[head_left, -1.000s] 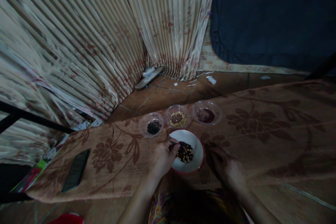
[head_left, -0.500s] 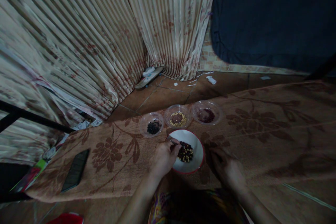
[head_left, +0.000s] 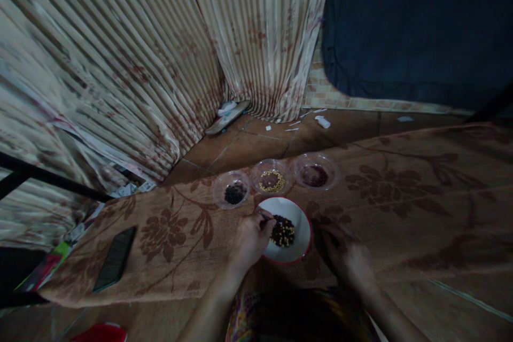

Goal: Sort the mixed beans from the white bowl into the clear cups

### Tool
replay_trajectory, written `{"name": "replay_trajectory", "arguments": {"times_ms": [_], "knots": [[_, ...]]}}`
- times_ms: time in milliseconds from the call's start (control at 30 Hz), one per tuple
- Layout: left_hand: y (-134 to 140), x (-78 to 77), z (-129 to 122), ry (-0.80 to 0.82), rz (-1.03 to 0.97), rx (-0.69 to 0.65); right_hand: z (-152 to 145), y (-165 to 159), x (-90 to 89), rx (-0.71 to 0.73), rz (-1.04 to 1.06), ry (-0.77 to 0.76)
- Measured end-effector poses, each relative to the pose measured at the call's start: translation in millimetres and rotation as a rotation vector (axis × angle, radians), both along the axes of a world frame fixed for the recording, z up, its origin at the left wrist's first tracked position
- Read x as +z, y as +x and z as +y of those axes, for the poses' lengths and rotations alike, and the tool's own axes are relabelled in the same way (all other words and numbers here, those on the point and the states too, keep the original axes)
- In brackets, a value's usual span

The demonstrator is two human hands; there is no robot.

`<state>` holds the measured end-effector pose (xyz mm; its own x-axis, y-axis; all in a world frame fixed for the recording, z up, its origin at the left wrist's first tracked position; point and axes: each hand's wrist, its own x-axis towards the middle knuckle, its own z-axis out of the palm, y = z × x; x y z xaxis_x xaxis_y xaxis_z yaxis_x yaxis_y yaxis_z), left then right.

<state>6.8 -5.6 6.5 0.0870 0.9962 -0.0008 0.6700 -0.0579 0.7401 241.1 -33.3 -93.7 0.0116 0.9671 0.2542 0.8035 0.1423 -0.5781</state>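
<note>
A white bowl (head_left: 300, 235) with a red rim stands in front of me, holding a mixed heap of dark and pale yellow beans (head_left: 282, 232). My left hand (head_left: 251, 236) is closed over its left rim, thumb on the inner side. To the right of the bowl, low over the cloth, is my right hand (head_left: 347, 251); its fingers are in deep shadow, so their grip is unclear. Behind the bowl, three clear plastic bowls line up: one with black beans (head_left: 234, 193), one with yellow beans (head_left: 271, 180), one with dark red beans (head_left: 316, 175).
A patterned brown cloth (head_left: 401, 224) covers the narrow surface. On its left lies a black phone (head_left: 115, 259). Striped curtains (head_left: 256, 37) hang behind, and small white scraps (head_left: 323, 122) litter the tiled floor. A red object (head_left: 100, 333) shows at the lower left.
</note>
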Motion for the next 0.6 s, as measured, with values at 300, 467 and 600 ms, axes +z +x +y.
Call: {"name": "replay_trajectory", "arguments": {"times_ms": [300, 467, 600], "knots": [[0.3, 0.5, 1.0, -0.017, 0.043, -0.006, -0.2, 0.3, 1.6, 0.018, 0.028, -0.029], [0.4, 0.0, 2.0, -0.023, 0.051, 0.005, 0.0, 0.7, -1.1, 0.014, 0.026, -0.023], [0.4, -0.4, 1.5, -0.016, 0.025, 0.008, -0.1, 1.0, -1.7, 0.010, 0.017, -0.012]]}}
